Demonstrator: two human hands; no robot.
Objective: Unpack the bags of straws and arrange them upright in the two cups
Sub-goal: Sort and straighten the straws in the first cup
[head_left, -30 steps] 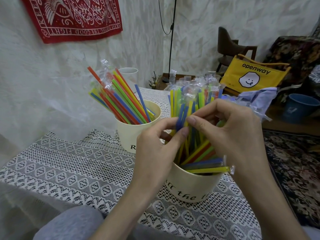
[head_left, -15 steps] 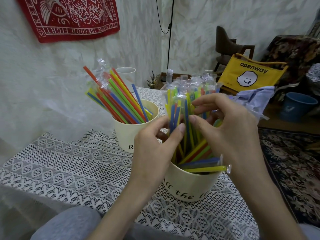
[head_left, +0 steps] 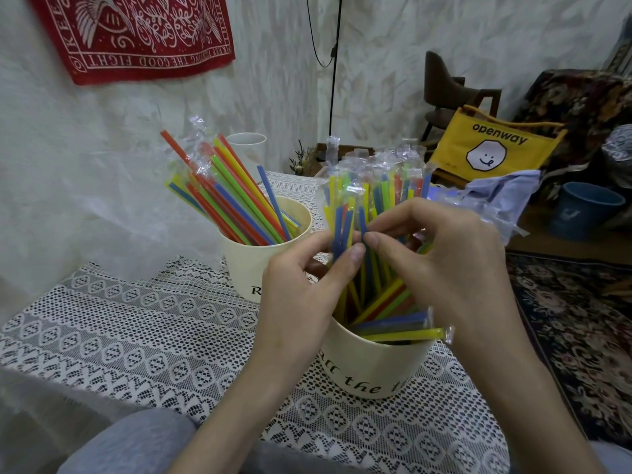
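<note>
Evenly lit, soft and diffuse, with no single source to be made out. Only faint shadows under the cups (head_left: 372, 367) on the lace cloth (head_left: 136, 336). Small glints on the clear straw wrappers (head_left: 376, 159). Sharp in the middle; slightly soft on the hands (head_left: 301, 295). Bent outward at the edges by the wide lens, the wall (head_left: 51, 148) leaning. Dimmer toward the right.

Near cup's lettering (head_left: 362, 379) behind wrists.

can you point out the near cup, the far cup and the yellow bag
near cup (head_left: 372, 371), head view, on its cream front wall above the lettering
far cup (head_left: 246, 265), head view, on its cream side wall below the rim
yellow bag (head_left: 492, 148), head view, on its printed front panel
</note>
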